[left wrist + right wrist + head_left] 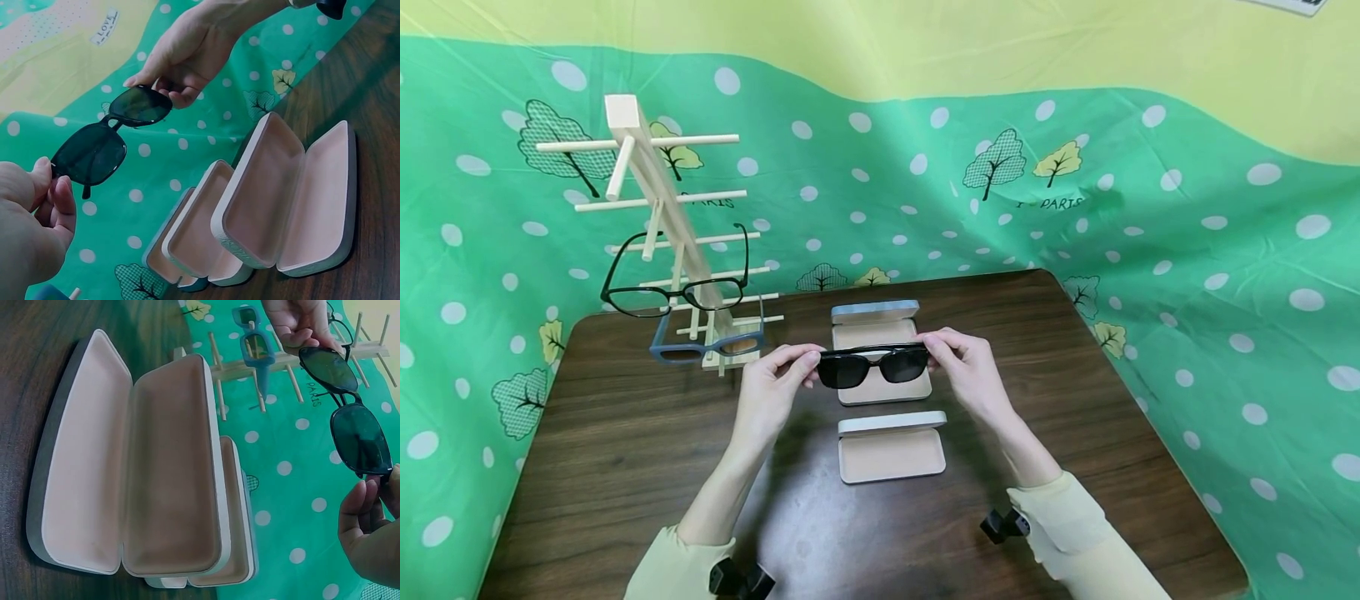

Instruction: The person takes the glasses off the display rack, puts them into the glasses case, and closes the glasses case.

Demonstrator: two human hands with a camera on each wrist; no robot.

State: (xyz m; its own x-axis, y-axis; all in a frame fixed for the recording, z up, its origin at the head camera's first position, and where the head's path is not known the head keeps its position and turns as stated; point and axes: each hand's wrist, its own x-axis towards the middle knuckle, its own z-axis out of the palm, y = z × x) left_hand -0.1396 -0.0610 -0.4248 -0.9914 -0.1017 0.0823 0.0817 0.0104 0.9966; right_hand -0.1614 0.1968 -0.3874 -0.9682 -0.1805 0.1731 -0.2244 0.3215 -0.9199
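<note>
Black sunglasses with dark lenses are held up level between both hands, lenses toward the head camera. My left hand pinches one end of the frame between thumb and fingers. At the opposite end, the right hand pinches the other hinge corner. Behind and below the sunglasses stand open eyeglass cases, partly covered by them in the head view. Nearest the person is an open case with a pale pink lining and nothing inside. A case with a blue lid is at the back of the row.
To the left stands a wooden glasses rack with pegs sticking out sideways. Black-framed glasses hang on it, above blue-framed glasses. The dark wooden table meets a green dotted cloth at its back and sides.
</note>
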